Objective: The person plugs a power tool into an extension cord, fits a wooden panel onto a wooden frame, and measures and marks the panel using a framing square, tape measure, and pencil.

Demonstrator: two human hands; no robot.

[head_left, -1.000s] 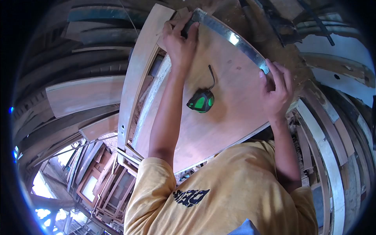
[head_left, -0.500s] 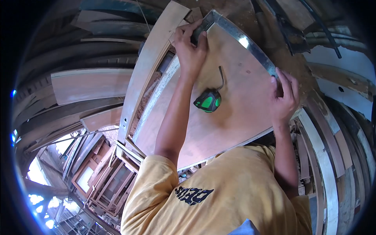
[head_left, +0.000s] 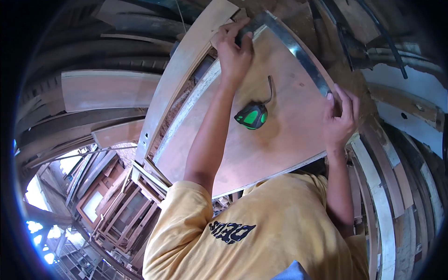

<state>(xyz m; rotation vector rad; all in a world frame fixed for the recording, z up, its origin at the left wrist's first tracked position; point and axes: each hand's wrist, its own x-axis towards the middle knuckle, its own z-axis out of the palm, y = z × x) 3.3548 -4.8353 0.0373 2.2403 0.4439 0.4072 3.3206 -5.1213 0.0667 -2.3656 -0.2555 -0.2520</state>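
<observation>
A carpenter's square (head_left: 297, 52) with a shiny metal blade lies along the far edge of a flat wooden board (head_left: 289, 140). My left hand (head_left: 234, 58) grips its dark stock at the board's far left corner, thumb on the near side. At the other end of the blade, my right hand (head_left: 341, 116) pinches the tip by the board's right edge, fingers over the edge. Between my forearms, a black and green tape measure (head_left: 252, 115) rests on the board, its thin dark strap stretched away from me.
A long wooden plank (head_left: 179, 70) runs along the board's left side. Stacked boards (head_left: 109, 91) fill the left, and more wood strips (head_left: 373, 158) lie at right. Dark metal bars (head_left: 385, 37) are at the upper right. Wooden frames (head_left: 123, 210) stand at lower left.
The view has shifted slightly. The square's blade now seems a little farther in from the board's far edge, with a strip of wood showing beyond it. Both hands keep their hold.
</observation>
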